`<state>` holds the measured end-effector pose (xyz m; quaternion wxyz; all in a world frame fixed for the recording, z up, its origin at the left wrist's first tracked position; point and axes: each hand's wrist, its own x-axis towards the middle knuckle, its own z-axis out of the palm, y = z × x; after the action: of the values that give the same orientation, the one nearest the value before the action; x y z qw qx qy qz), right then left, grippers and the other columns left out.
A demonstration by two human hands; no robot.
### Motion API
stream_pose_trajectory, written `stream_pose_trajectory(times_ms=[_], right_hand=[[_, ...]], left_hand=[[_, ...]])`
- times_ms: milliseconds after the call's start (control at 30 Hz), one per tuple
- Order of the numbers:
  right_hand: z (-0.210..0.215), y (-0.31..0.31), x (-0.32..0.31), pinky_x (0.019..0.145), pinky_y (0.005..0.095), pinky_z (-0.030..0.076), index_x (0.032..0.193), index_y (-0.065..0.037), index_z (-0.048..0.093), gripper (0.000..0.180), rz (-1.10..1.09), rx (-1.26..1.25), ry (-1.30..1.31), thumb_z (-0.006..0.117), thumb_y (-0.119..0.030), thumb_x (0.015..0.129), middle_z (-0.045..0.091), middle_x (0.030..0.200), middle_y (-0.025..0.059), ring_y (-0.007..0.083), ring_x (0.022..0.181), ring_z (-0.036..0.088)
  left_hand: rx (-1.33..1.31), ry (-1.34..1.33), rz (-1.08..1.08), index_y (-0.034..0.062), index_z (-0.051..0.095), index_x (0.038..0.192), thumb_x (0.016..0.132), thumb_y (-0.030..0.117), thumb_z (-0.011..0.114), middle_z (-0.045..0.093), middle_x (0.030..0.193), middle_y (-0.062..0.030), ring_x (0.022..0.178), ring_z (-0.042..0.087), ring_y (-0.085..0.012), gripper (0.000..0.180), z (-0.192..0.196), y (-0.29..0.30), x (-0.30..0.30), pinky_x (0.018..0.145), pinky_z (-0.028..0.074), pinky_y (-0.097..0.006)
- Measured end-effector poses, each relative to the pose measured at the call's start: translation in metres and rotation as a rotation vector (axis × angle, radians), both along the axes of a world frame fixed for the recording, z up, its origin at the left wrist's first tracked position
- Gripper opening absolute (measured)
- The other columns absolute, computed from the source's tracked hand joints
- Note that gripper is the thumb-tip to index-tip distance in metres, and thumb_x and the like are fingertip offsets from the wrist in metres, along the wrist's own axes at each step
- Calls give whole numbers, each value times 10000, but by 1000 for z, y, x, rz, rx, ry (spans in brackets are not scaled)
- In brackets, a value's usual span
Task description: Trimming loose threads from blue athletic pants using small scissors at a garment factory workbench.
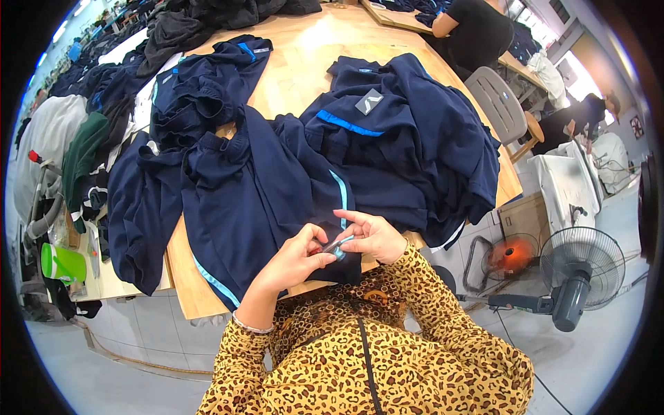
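A person in leopard-print sleeves works at a wooden worktop [297,62] with two hands. Three heaps of navy garments with light-blue stripes lie on it: one far left [200,90], one right [408,138], and one spread in the middle [249,194], hanging over the near edge. The left hand [294,259] and right hand [373,235] meet over the middle garment's near hem. Both grips are nearly closed, fingertips pinching a small silvery tool [335,244] and the striped cloth beneath it; which hand holds the tool cannot be told. Two fans [577,266] stand on the floor at right. Another person [477,28] sits at the worktop's far end.
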<state>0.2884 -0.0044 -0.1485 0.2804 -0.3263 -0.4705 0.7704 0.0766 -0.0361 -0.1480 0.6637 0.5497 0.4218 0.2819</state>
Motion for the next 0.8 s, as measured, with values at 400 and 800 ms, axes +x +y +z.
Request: stream_pose_trajectory(times_ms=[400, 800], right_hand=[[1, -3, -2, 858, 243, 441, 1397, -37, 246, 683, -152, 125, 118, 563, 85, 806, 563, 1112, 142, 138, 1009, 542], [4, -16, -7, 883, 248, 441, 1428, -103, 192, 783, -348, 166, 150, 539, 129, 765, 412, 1319, 171, 145, 1043, 535]], left_hand=[[-92, -250, 220, 29, 416, 1079, 837, 47, 627, 523, 757, 5, 672, 461, -38, 321, 10, -3, 5, 573, 365, -178], [71, -67, 450, 31, 527, 1144, 782, 99, 694, 553, 1007, -56, 874, 508, -82, 405, -16, -6, 18, 756, 435, -211]])
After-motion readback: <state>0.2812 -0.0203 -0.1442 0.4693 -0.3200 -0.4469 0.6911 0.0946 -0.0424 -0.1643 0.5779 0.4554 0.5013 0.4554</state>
